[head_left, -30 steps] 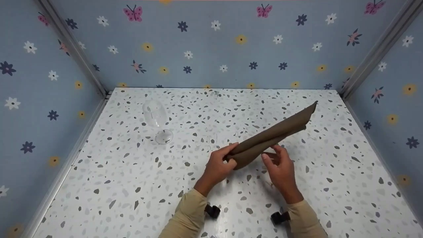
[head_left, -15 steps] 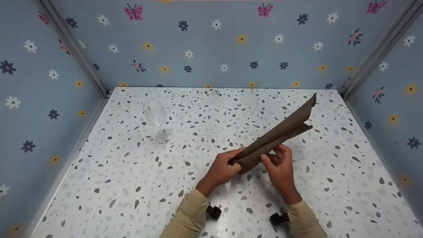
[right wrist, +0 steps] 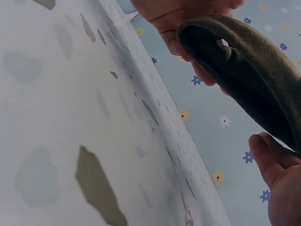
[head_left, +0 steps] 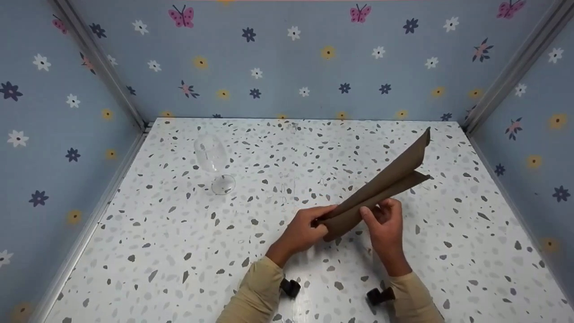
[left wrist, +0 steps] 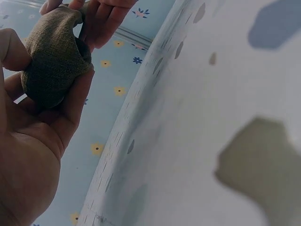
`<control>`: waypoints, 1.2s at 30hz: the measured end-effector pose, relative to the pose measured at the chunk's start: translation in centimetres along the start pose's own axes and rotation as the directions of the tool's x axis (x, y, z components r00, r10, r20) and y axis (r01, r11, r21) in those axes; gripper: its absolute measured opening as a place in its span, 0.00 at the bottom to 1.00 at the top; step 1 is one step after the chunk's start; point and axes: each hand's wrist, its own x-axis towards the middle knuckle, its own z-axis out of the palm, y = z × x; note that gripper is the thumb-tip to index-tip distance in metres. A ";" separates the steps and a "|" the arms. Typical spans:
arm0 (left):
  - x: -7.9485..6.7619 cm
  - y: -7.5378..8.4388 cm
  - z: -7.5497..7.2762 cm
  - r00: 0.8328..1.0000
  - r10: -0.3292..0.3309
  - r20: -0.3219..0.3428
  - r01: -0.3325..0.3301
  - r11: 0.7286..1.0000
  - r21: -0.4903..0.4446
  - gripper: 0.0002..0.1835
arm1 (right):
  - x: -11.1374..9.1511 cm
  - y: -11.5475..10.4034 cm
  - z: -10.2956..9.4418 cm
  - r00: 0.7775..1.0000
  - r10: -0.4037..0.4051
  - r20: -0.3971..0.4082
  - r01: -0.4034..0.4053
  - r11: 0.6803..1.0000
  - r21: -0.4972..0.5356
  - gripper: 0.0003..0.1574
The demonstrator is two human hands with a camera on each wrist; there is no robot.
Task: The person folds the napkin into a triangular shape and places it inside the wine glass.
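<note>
A brown cloth napkin [head_left: 381, 188], folded lengthwise into a cone-like roll, is held up over the table, its far end flaring into two points at the upper right. My left hand [head_left: 302, 231] grips the narrow near end, with fingers and thumb curled round it. Along the lower edge my right hand [head_left: 386, 231] pinches the cloth, thumb in front and fingers partly hidden behind. In the left wrist view the napkin [left wrist: 54, 56] bulges between the fingers. The right wrist view looks into the hollow fold of the napkin [right wrist: 263, 52].
A clear stemmed glass [head_left: 210, 154] stands on the left of the speckled white table [head_left: 157, 233]. Blue flower-patterned panels [head_left: 287, 54] close off the back and both sides, with metal posts [head_left: 103, 67] at the corners.
The left hand has shifted slightly right and nearer the body. The napkin tilts more steeply, and its two far points have spread apart. The right hand's thumb has come onto the cloth.
</note>
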 end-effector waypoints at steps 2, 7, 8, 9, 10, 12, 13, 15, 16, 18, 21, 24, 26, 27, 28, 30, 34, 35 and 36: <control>0.0 0.0 0.0 1.000 -0.002 0.000 0.002 1.000 -0.001 0.31 | 0.0 -0.1 -0.1 1.000 -0.002 -0.007 0.002 1.000 -0.001 0.26; -0.1 -0.1 -0.1 0.999 -0.032 0.013 0.032 0.999 -0.017 0.31 | 0.0 -0.5 0.0 0.999 0.009 -0.043 -0.009 1.000 0.011 0.23; -0.1 -0.1 -0.1 0.999 -0.038 0.015 0.039 0.999 -0.018 0.31 | 0.0 -0.6 0.0 0.998 0.014 -0.056 -0.013 1.000 0.010 0.22; -0.1 -0.2 -0.2 0.999 -0.044 0.017 0.045 0.999 -0.018 0.31 | 0.0 -0.6 0.0 0.997 0.018 -0.068 -0.017 1.000 0.013 0.22; -0.1 -0.2 -0.2 0.999 -0.049 0.019 0.049 0.999 -0.017 0.31 | -0.1 -0.6 0.0 0.997 0.020 -0.079 -0.020 1.000 0.010 0.22; -0.1 -0.2 -0.3 0.998 -0.055 0.021 0.055 0.998 -0.016 0.31 | 0.0 -0.7 0.0 0.995 0.023 -0.096 -0.023 1.000 -0.002 0.21; -0.1 -0.2 -0.3 0.998 -0.057 0.022 0.057 0.998 -0.019 0.31 | 0.0 -0.7 0.0 0.995 0.018 -0.100 -0.020 1.000 -0.012 0.21; -0.1 -0.2 -0.3 0.998 -0.062 0.026 0.063 0.998 -0.029 0.30 | 0.1 -0.7 0.1 0.995 0.004 -0.103 -0.006 1.000 -0.020 0.22; 0.0 -0.2 -0.3 0.997 -0.065 0.029 0.066 0.997 -0.037 0.30 | 0.1 -0.7 0.1 0.995 -0.006 -0.101 0.004 1.000 -0.019 0.22; 0.0 -0.2 -0.4 0.996 -0.078 0.037 0.080 0.995 -0.056 0.29 | 0.0 -0.7 0.1 0.995 -0.025 -0.092 0.023 1.000 -0.013 0.21; -0.2 -0.2 -0.4 0.993 -0.104 0.047 0.107 0.991 -0.074 0.28 | -0.2 -0.6 0.1 0.996 -0.059 -0.071 0.059 0.998 0.001 0.17; -0.7 0.3 -0.5 0.989 -0.135 0.054 0.139 0.986 -0.088 0.28 | -0.5 -0.6 0.2 0.996 -0.086 -0.034 0.087 0.995 0.040 0.16; -0.9 1.1 -0.6 0.989 -0.140 0.049 0.144 0.985 -0.094 0.27 | -0.5 -0.5 0.3 0.996 -0.086 -0.016 0.087 0.993 0.085 0.17; -1.0 1.2 -0.6 0.990 -0.137 0.043 0.141 0.985 -0.100 0.27 | -0.5 -0.5 0.3 0.997 -0.083 -0.011 0.083 0.991 0.104 0.18; -1.0 1.2 -0.5 0.990 -0.136 0.039 0.139 0.985 -0.105 0.27 | -0.4 -0.5 0.3 0.997 -0.077 -0.008 0.078 0.990 0.121 0.18; -1.0 1.3 -0.4 0.992 -0.124 0.031 0.126 0.986 -0.110 0.27 | -0.4 -0.6 0.3 0.998 -0.065 -0.011 0.066 0.987 0.146 0.18; -1.0 0.3 -0.2 0.993 -0.113 0.021 0.114 0.987 -0.116 0.28 | -0.5 -0.9 0.5 0.998 -0.052 -0.018 0.055 0.984 0.170 0.19; -1.0 0.3 -0.2 0.993 -0.114 0.019 0.116 0.987 -0.115 0.28 | -0.6 -0.9 0.5 0.999 -0.048 -0.021 0.051 0.984 0.172 0.20; -1.0 0.3 -0.2 0.993 -0.117 0.017 0.118 0.986 -0.121 0.29 | -0.6 -1.0 0.6 0.999 -0.044 -0.024 0.048 0.985 0.169 0.20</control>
